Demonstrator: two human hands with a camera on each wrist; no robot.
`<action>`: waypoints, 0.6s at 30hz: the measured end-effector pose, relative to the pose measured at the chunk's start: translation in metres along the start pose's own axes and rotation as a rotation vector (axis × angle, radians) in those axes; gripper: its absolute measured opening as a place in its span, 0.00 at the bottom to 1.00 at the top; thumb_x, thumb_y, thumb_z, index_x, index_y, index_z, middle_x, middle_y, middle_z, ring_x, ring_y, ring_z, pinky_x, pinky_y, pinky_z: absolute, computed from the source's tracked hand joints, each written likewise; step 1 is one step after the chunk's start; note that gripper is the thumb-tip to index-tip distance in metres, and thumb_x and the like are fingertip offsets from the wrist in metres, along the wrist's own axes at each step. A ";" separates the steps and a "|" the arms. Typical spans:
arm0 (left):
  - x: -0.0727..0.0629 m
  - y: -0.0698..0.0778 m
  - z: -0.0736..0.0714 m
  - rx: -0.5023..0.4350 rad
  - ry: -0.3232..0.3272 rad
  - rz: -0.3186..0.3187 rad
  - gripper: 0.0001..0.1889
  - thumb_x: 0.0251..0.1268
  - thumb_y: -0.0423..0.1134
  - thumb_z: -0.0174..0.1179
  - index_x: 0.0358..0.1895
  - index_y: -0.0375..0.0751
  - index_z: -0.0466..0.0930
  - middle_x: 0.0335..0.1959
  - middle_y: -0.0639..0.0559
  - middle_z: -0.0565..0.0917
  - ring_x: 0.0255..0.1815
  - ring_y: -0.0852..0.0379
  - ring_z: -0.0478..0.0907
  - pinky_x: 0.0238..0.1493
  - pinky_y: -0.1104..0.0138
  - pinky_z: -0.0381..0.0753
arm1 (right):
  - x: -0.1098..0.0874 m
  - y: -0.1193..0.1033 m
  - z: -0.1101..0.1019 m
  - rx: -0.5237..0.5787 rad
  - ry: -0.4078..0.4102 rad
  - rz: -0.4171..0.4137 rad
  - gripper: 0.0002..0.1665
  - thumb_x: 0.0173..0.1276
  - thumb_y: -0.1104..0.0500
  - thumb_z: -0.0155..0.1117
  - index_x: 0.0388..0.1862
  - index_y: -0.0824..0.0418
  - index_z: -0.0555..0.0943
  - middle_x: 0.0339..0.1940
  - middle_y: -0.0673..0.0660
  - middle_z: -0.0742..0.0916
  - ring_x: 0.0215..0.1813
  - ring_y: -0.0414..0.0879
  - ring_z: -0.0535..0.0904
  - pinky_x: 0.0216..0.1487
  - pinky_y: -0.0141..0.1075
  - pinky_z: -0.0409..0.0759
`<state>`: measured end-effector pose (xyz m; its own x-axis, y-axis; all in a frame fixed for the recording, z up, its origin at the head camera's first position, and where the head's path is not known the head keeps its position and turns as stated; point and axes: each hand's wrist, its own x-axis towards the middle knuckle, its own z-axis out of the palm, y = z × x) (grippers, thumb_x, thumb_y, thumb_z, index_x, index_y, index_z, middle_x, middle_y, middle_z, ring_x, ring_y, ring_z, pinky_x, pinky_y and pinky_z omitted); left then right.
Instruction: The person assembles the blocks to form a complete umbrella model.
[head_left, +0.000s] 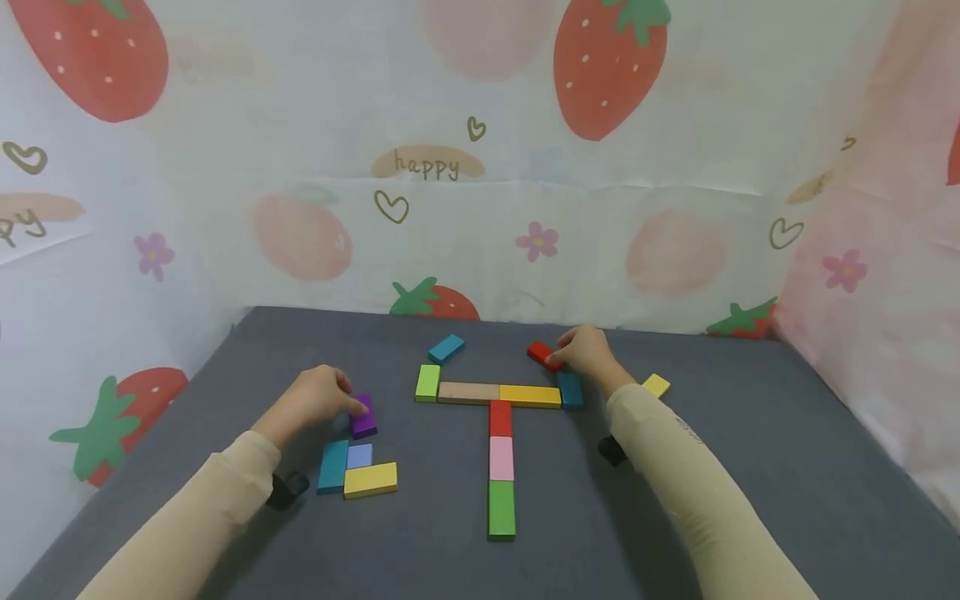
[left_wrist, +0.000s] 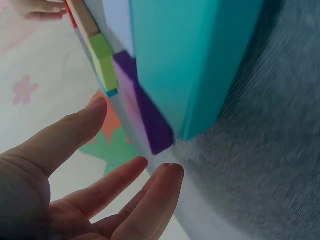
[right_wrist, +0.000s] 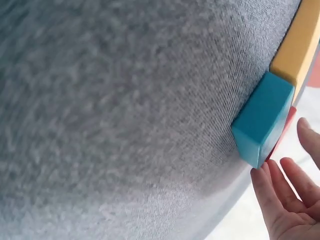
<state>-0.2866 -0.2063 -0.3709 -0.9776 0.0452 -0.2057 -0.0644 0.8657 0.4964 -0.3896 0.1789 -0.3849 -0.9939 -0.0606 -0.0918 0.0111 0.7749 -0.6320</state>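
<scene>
My left hand [head_left: 318, 396] is over a purple block [head_left: 363, 417] on the left of the dark cloth. In the left wrist view its thumb and fingers are spread, with the purple block [left_wrist: 142, 110] just beyond the fingertips. My right hand [head_left: 591, 357] is at the right end of a red block [head_left: 542, 354] near the back. The right wrist view shows that thumb apart from the fingers; the red block is mostly hidden behind a teal block [right_wrist: 264, 117]. Whether the fingertips touch the red block is hard to see.
Tan [head_left: 468, 392] and yellow [head_left: 529, 396] blocks form a row, with a lime block [head_left: 427, 383] at its left. Red, pink [head_left: 501, 458] and green [head_left: 502, 510] blocks run down from it. Teal [head_left: 333, 467], light blue and yellow blocks lie together near the left hand. A patterned cloth wall stands behind.
</scene>
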 end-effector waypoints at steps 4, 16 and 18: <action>-0.002 0.002 0.005 0.010 0.006 0.011 0.28 0.57 0.45 0.71 0.52 0.24 0.79 0.50 0.30 0.83 0.47 0.40 0.80 0.50 0.49 0.83 | 0.003 -0.001 0.003 -0.020 0.003 0.010 0.23 0.64 0.59 0.71 0.55 0.70 0.82 0.57 0.68 0.84 0.54 0.58 0.80 0.54 0.45 0.83; 0.000 0.007 0.014 0.007 0.004 -0.027 0.29 0.56 0.44 0.73 0.53 0.23 0.77 0.45 0.33 0.83 0.41 0.45 0.79 0.46 0.53 0.85 | 0.003 0.002 0.006 -0.039 0.019 0.031 0.19 0.63 0.60 0.72 0.50 0.68 0.85 0.54 0.67 0.85 0.52 0.57 0.81 0.51 0.44 0.84; 0.000 0.007 0.015 0.007 0.005 -0.029 0.29 0.56 0.43 0.73 0.53 0.23 0.77 0.45 0.33 0.83 0.41 0.45 0.79 0.46 0.54 0.85 | 0.002 0.002 0.004 -0.043 0.018 0.029 0.19 0.63 0.60 0.72 0.51 0.68 0.85 0.54 0.67 0.85 0.53 0.57 0.80 0.51 0.44 0.84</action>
<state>-0.2845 -0.1931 -0.3804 -0.9763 0.0175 -0.2155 -0.0913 0.8701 0.4843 -0.3914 0.1774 -0.3897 -0.9950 -0.0267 -0.0960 0.0360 0.8022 -0.5959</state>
